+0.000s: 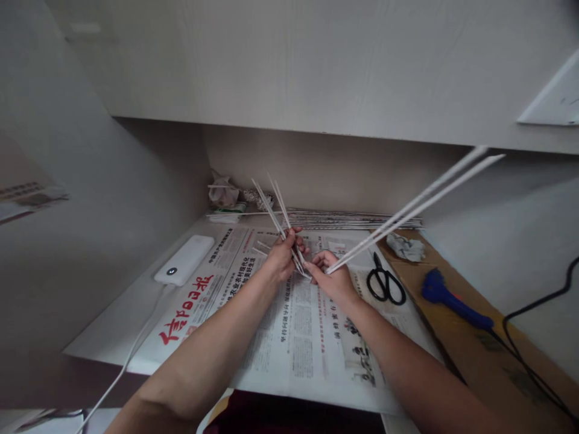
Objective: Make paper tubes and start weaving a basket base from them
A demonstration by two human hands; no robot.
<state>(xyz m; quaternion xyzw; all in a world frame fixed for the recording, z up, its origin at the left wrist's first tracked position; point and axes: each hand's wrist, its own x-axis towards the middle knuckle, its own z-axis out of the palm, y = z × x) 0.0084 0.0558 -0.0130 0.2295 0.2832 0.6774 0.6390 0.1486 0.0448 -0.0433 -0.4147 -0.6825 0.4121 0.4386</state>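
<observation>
Thin white rolled-paper sticks [389, 224] cross one another between my two hands, above a spread newspaper [289, 337]. My left hand [284, 256] is closed around several of them, whose far ends fan up and away. My right hand [329, 274] pinches the sticks close beside it, and two long ones slant from it up to the right. The point where the sticks meet is partly hidden by my fingers. Black-handled scissors [384, 286] lie on the newspaper to the right of my right hand.
A bundle of paper sticks [348, 219] lies along the back wall. A white power bank [185, 259] with a cable is at left. On cardboard [474, 355] at right lie a blue glue gun [455, 299] and crumpled paper [406, 247]. A cabinet panel [316, 66] overhangs the back.
</observation>
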